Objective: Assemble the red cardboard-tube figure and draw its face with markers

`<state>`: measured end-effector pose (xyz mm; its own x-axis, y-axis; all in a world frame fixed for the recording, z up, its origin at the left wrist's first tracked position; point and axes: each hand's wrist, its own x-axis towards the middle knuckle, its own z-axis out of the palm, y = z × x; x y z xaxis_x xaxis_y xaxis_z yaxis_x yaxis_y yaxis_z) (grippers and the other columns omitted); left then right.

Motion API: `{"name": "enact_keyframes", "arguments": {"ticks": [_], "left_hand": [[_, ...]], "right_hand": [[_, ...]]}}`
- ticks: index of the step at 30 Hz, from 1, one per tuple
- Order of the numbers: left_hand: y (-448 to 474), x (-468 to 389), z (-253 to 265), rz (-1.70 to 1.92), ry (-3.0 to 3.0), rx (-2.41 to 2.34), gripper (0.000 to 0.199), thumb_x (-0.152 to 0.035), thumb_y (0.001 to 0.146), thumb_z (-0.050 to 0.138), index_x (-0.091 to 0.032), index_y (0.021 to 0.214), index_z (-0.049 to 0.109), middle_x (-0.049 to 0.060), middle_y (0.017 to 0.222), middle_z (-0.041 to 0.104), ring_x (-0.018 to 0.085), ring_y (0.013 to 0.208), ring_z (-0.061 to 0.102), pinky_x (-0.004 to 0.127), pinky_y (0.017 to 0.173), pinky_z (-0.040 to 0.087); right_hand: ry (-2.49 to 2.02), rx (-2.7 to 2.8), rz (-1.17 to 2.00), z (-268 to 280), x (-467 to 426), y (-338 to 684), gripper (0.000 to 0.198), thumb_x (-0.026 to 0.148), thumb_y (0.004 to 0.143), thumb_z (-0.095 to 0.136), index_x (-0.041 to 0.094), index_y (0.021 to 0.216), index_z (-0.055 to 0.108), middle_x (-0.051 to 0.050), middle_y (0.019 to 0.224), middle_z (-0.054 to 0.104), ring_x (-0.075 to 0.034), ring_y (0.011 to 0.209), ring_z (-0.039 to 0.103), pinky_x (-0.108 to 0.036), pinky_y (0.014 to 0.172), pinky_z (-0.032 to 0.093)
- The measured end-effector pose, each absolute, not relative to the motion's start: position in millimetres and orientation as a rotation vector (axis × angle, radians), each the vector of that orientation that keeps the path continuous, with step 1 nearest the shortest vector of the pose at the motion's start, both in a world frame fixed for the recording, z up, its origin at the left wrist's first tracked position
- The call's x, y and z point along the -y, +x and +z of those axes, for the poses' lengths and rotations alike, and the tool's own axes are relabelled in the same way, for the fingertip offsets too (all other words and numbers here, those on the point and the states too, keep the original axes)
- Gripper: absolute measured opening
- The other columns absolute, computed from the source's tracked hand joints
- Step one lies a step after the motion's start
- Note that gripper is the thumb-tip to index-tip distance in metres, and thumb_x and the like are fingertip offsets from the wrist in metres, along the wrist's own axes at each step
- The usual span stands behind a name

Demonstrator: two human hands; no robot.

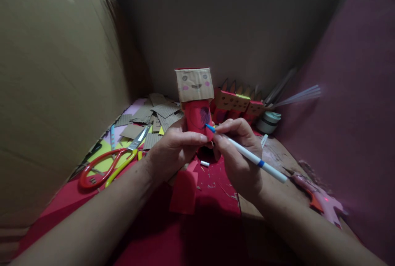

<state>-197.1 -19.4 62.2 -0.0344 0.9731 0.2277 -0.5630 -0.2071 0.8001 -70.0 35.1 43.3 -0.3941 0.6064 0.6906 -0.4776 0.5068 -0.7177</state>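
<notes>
My left hand point(177, 142) is closed around the lower part of a cardboard figure point(194, 87), holding it upright. The figure has a boxy cardboard head with a drawn smiling face and pink cheeks, above a red paper body. On that body is a drawn outline, with dark shading on its right side. In my right hand point(239, 150) is a white marker point(251, 157) with a blue band, gripped like a pen. Its blue tip touches the red body near the shaded patch. The figure's bottom is partly hidden behind my fingers.
Scissors point(115, 161) with red and yellow handles lie at left, before cardboard scraps point(163, 109). Several similar figures point(233, 101) stand behind, beside a pale green roll point(269, 122) and clear sticks point(299, 96). A pink glue gun point(322, 200) lies right; red paper point(184, 192) lies in front.
</notes>
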Motion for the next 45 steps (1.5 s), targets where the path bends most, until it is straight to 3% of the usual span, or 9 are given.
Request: {"name": "enact_keyframes", "arguments": {"ticks": [6,11,15,19,26,33,40,45], "left_hand": [[-199.1,18.0,60.8,1.56,0.927,-0.616,0.013,-0.007,0.067,0.065,-0.013,0.074,0.073,0.003,0.063,0.069,0.021,0.07,0.069,0.032,0.073,0.054],[-197.8,18.0,61.4,1.579,0.899,-0.635,0.012,-0.007,0.064,0.067,-0.013,0.073,0.071,0.005,0.072,0.073,0.023,0.079,0.07,0.034,0.081,0.054],[-196.6,19.0,61.9,1.588,0.896,-0.63,0.013,-0.005,0.067,0.066,-0.013,0.076,0.071,0.003,0.068,0.071,0.02,0.07,0.069,0.033,0.076,0.055],[-197.6,18.5,61.0,1.539,0.929,-0.615,0.012,-0.007,0.069,0.064,-0.011,0.077,0.072,0.004,0.063,0.069,0.022,0.072,0.07,0.03,0.066,0.053],[-198.3,17.9,60.8,1.538,0.917,-0.627,0.01,-0.008,0.066,0.067,-0.013,0.073,0.072,0.002,0.058,0.067,0.019,0.064,0.067,0.029,0.065,0.053],[-197.9,18.6,61.5,1.57,0.876,-0.623,0.012,-0.007,0.064,0.069,-0.014,0.074,0.072,0.002,0.072,0.071,0.016,0.069,0.065,0.027,0.074,0.054],[-198.8,18.7,59.8,1.521,0.961,-0.598,0.013,-0.005,0.071,0.061,-0.011,0.073,0.073,0.003,0.058,0.065,0.014,0.054,0.061,0.025,0.061,0.053],[-198.5,18.8,59.8,1.541,0.949,-0.613,0.011,-0.005,0.073,0.062,-0.012,0.074,0.071,0.004,0.064,0.067,0.017,0.059,0.064,0.028,0.063,0.054]], "right_hand": [[-0.117,1.652,1.09,43.6,-32.6,-69.2,0.009,0.014,0.085,0.06,0.023,0.083,0.06,0.005,0.071,0.051,-0.01,0.058,0.047,-0.025,0.053,0.037],[-0.102,1.636,1.138,42.8,-33.2,-69.4,0.008,0.015,0.086,0.06,0.023,0.085,0.06,0.005,0.072,0.052,-0.01,0.058,0.047,-0.026,0.053,0.037],[-0.115,1.607,1.177,41.0,-34.4,-69.5,0.008,0.015,0.087,0.06,0.023,0.086,0.059,0.005,0.072,0.052,-0.01,0.056,0.047,-0.026,0.051,0.036],[-0.12,1.589,1.174,39.8,-35.0,-70.0,0.009,0.015,0.087,0.061,0.023,0.086,0.059,0.005,0.072,0.051,-0.01,0.055,0.046,-0.026,0.05,0.035],[-0.106,1.618,1.195,40.9,-34.4,-69.5,0.009,0.014,0.086,0.06,0.023,0.085,0.06,0.006,0.07,0.05,-0.01,0.057,0.046,-0.026,0.052,0.035],[-0.1,1.625,1.194,42.3,-35.2,-69.5,0.009,0.013,0.085,0.061,0.022,0.084,0.059,0.005,0.069,0.052,-0.01,0.057,0.045,-0.025,0.052,0.036],[-0.142,1.594,1.205,41.3,-35.1,-70.2,0.009,0.016,0.086,0.062,0.023,0.084,0.058,0.006,0.067,0.05,-0.01,0.054,0.047,-0.024,0.05,0.036],[-0.175,1.568,1.182,40.7,-34.6,-70.8,0.011,0.015,0.085,0.061,0.024,0.086,0.057,0.007,0.065,0.049,-0.01,0.05,0.045,-0.024,0.047,0.035]]}}
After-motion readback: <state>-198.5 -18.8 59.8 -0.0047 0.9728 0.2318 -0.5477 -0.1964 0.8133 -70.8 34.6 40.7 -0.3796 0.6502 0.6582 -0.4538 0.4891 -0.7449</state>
